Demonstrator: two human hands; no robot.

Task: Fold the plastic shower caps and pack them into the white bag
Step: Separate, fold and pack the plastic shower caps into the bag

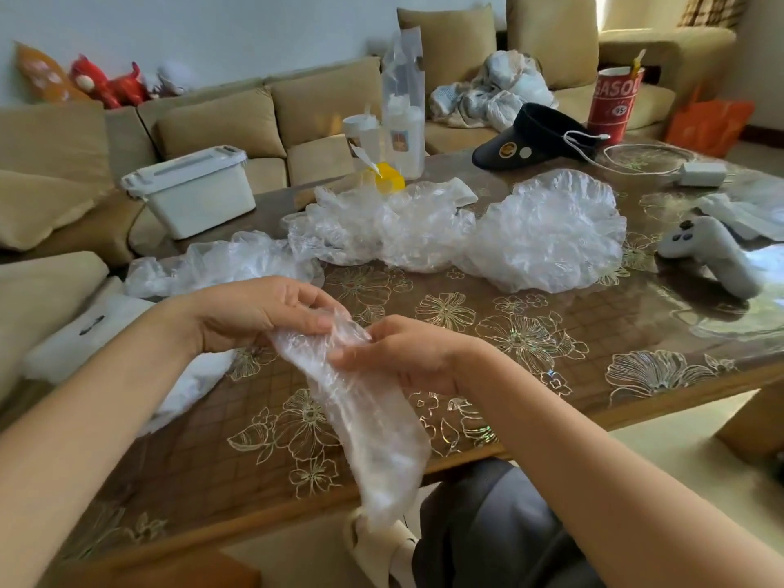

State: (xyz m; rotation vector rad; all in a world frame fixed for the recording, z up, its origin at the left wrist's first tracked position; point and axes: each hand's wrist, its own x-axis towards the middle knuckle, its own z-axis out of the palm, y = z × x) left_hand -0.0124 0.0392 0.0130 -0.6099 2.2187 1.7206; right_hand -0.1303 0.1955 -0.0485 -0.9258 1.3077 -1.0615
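A clear plastic shower cap [369, 426], gathered into a long strip, hangs down over the table's front edge. My left hand [254, 311] pinches its upper end and my right hand [403, 354] grips it just beside, thumbs close together. Several more crumpled shower caps lie on the table: one at the left [220, 265], a heap in the middle [382, 231] and a round spread one to the right [551, 235]. The white bag [106, 333] lies at the table's left edge, partly behind my left forearm.
A white lidded box [195, 188], a black visor cap [534, 137], a white charger with cable [700, 174], a grey game controller [712, 252], a red cup [613, 99] and wrapped bottles [403, 112] stand on the flower-patterned table [551, 333]. Sofas surround it.
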